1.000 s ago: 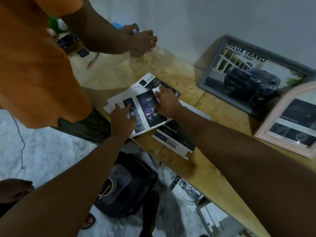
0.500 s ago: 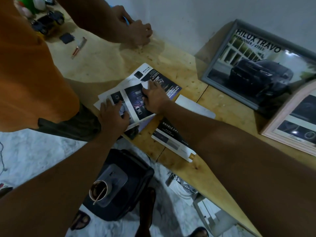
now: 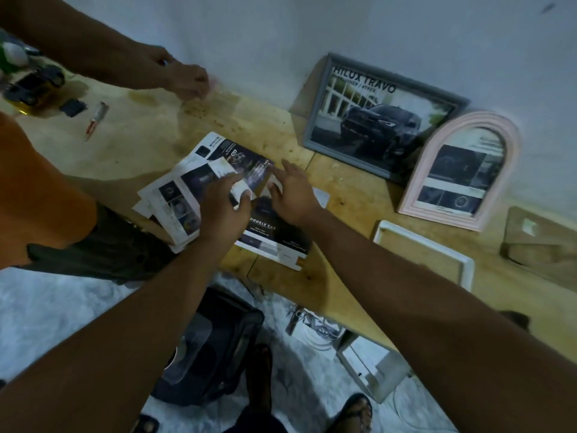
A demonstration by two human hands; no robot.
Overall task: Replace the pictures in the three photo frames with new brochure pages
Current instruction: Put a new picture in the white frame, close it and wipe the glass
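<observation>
The left hand pinches a brochure page above the bench. The right hand hovers beside it, fingers spread loosely.

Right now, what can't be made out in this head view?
All from the head view:
- Small print on the brochure pages: blurred, too small.
- Brochure cover: upper part hidden under the left hand and right hand.
- Board at right: cut off by the picture's edge.
- Other person's hand: motion-blurred; what it holds is unclear.
</observation>
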